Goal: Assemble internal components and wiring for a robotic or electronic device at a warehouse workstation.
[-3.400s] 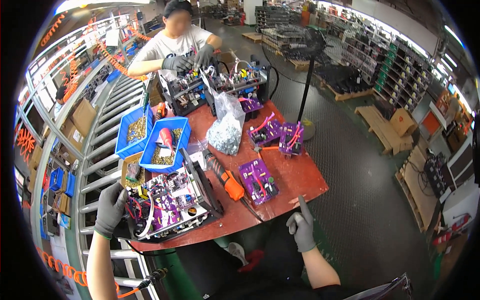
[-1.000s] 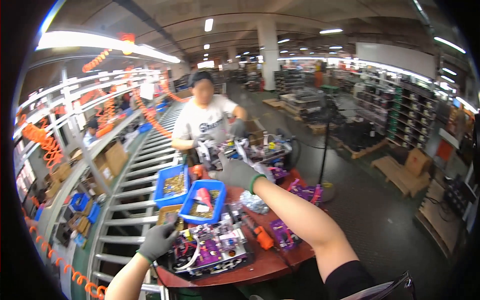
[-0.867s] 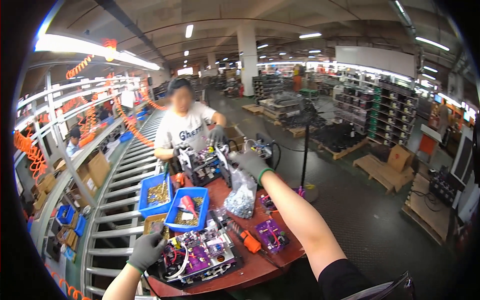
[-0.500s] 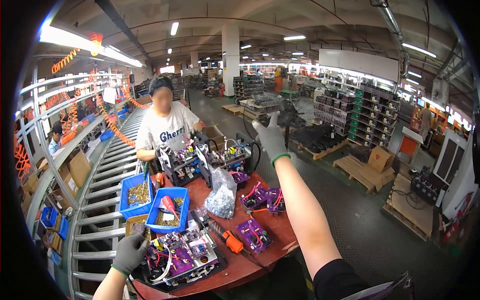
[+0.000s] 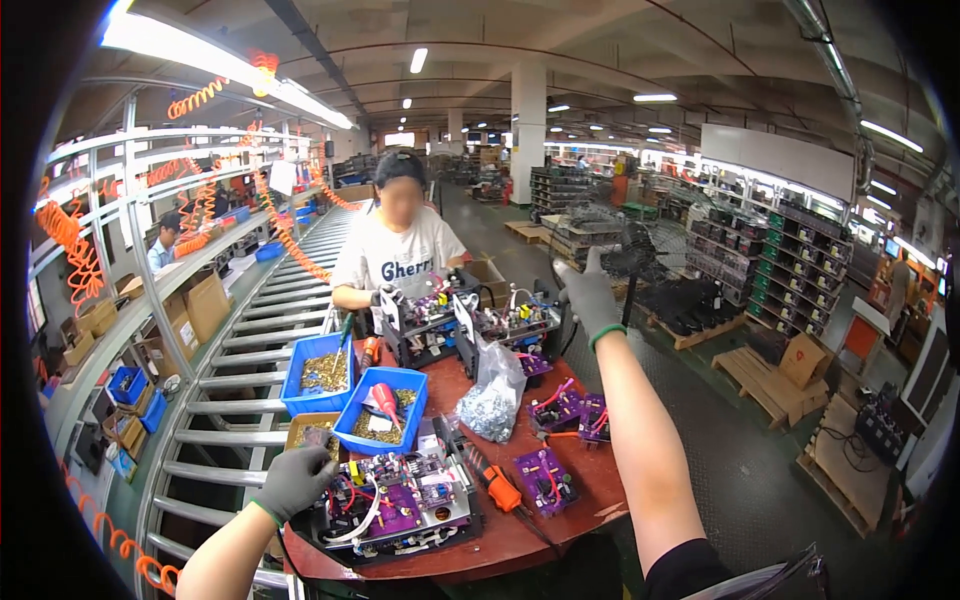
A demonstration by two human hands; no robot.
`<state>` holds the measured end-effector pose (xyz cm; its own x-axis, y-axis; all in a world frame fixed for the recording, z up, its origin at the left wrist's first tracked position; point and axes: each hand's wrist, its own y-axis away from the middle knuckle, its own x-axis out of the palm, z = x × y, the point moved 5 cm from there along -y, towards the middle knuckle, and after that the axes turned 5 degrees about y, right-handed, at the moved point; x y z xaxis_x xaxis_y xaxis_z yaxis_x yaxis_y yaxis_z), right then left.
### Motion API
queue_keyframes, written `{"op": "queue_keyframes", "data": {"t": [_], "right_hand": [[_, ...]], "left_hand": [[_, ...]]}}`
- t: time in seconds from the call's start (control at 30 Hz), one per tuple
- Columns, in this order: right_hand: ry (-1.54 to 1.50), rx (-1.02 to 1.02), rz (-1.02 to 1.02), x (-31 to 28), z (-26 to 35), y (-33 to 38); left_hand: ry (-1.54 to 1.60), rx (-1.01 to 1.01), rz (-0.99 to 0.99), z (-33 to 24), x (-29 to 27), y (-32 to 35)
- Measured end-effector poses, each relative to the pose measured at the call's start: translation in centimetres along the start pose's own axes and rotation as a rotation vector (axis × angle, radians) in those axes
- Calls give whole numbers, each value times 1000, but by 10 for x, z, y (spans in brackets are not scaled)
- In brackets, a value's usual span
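Observation:
My left hand (image 5: 295,482), in a grey glove, is at the left edge of an open electronic assembly (image 5: 400,507) with purple boards and loose wires. Its fingers are bent together; what they grip, if anything, is hidden. My right hand (image 5: 592,302), gloved too, is raised at the end of an outstretched arm, thumb and a finger spread apart. It appears in front of a black caged fan (image 5: 632,245), and I see nothing in it. Right of the assembly lie an orange and black electric screwdriver (image 5: 497,486) and a purple circuit board (image 5: 545,482).
Two blue bins (image 5: 346,442) hold small brass-coloured parts; a red-handled tool (image 5: 384,400) lies in the nearer one. A clear bag of metal parts (image 5: 491,412) stands on the red table (image 5: 445,567). Across it a person (image 5: 400,245) handles similar assemblies. A roller conveyor (image 5: 225,437) runs along the left.
The view has turned left, so the whole scene appears shifted right. My right hand stays raised near the fan, its fingers still apart. My left hand remains beside the assembly.

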<state>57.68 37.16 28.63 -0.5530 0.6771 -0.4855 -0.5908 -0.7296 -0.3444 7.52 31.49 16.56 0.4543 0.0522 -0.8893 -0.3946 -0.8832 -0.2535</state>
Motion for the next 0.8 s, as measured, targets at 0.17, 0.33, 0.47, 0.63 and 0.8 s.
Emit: {"op": "queue_keyframes", "data": {"t": [0.17, 0.33, 0.47, 0.63, 0.8], "right_hand": [[-55, -29, -12, -3, 6, 15], [-99, -43, -27, -7, -8, 8], [11, 104, -228, -34, -33, -3], [52, 208, -265, -58, -62, -14], [-7, 170, -283, -67, -78, -18]], "left_hand": [[-21, -26, 12, -4, -3, 4], [-14, -6, 26, 3, 4, 0], [4, 25, -30, -5, 0, 0], [19, 35, -63, 9, 3, 2], [47, 74, -78, 8, 7, -5]]}}
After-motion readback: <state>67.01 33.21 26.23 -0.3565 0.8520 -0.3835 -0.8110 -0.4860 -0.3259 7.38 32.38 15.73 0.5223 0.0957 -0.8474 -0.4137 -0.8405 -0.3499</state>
